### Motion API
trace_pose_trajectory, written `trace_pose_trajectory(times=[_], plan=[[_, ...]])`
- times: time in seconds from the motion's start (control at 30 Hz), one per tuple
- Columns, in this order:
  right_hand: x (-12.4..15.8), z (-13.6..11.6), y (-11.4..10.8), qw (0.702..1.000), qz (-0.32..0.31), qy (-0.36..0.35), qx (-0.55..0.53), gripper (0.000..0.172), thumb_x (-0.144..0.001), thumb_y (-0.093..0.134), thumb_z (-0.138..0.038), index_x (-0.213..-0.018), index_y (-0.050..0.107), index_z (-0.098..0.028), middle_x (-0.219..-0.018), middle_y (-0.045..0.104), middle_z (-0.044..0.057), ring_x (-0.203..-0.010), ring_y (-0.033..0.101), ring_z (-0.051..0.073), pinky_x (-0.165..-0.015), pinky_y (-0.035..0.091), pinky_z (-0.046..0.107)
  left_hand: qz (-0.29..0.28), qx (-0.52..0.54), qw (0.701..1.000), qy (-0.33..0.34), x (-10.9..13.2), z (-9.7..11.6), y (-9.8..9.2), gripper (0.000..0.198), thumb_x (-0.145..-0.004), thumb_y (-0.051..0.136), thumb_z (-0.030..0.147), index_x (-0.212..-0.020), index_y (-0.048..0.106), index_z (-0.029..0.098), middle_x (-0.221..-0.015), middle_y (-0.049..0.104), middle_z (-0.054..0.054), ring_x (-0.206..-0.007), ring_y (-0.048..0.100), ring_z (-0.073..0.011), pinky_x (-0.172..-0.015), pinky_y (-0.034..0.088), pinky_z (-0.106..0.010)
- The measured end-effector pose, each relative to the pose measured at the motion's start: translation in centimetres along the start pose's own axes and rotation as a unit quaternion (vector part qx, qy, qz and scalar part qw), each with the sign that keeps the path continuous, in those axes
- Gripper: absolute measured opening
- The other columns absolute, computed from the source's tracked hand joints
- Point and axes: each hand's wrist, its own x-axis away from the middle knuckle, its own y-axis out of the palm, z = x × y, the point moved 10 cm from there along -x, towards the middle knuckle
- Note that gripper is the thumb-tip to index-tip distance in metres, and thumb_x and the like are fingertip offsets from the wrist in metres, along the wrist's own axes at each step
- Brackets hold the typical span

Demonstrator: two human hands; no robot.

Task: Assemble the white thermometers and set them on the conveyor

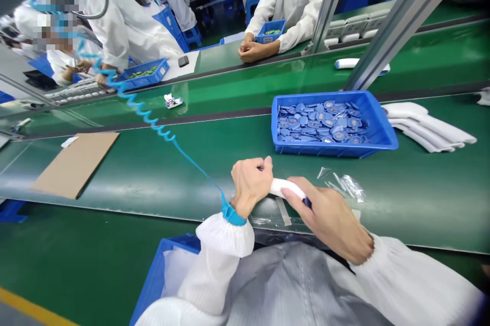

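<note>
A smooth white plastic wand [288,188] is held just below the blue plastic tray [334,150], above the green desk [153,173]. Left hand [250,185] is clamped round one end and right hand [329,220] closed on the dark-tipped end; this two-sided grip apparently steadies the curved body. A coiled blue wrist-strap cord [147,119] leaves the left wrist, its spiral likely giving slack. The tray holds flat, glossy blue parts [321,122]; crinkled clear plastic sleeves [344,186] lie just below it.
</note>
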Motion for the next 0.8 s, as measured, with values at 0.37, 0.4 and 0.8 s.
trace_pose_trajectory(times=[0.37,0.4,0.8], plan=[[0.1,1.2,4.6,0.984,-0.102,0.073,-0.128,0.038,-0.097,0.049,-0.054,-0.105,0.068,-0.022,-0.062,0.062,-0.001,-0.051,0.054,0.015,-0.052,0.037,0.026,0.210,0.132,0.963,-0.109,1.6,-4.4,-2.6,0.059,-0.100,0.043,0.057,-0.052,0.036,0.022,-0.050,0.041,0.004,-0.051,0.040,-0.0107,-0.057,0.039,-0.026],[0.0,-0.1,4.3,0.995,-0.075,0.012,-0.060,0.036,-0.099,0.048,-0.051,-0.109,0.068,-0.023,-0.065,0.065,0.000,-0.053,0.056,0.015,-0.054,0.036,0.026,0.227,0.104,0.963,-0.101,1.0,-4.1,-3.0,0.060,-0.098,0.047,0.055,-0.051,0.031,0.022,-0.050,0.036,0.004,-0.051,0.035,-0.0104,-0.056,0.035,-0.026],[-0.9,-2.9,6.0,0.983,0.037,-0.046,0.174,0.045,-0.104,0.039,-0.045,-0.086,0.068,-0.016,-0.057,0.066,0.006,-0.047,0.060,0.017,-0.052,0.013,0.030,0.203,0.149,0.962,-0.104,-2.6,-3.8,-2.9,0.057,-0.090,0.058,0.040,-0.049,0.024,0.020,-0.051,0.024,0.004,-0.053,0.025,-0.0110,-0.057,0.024,-0.029]])
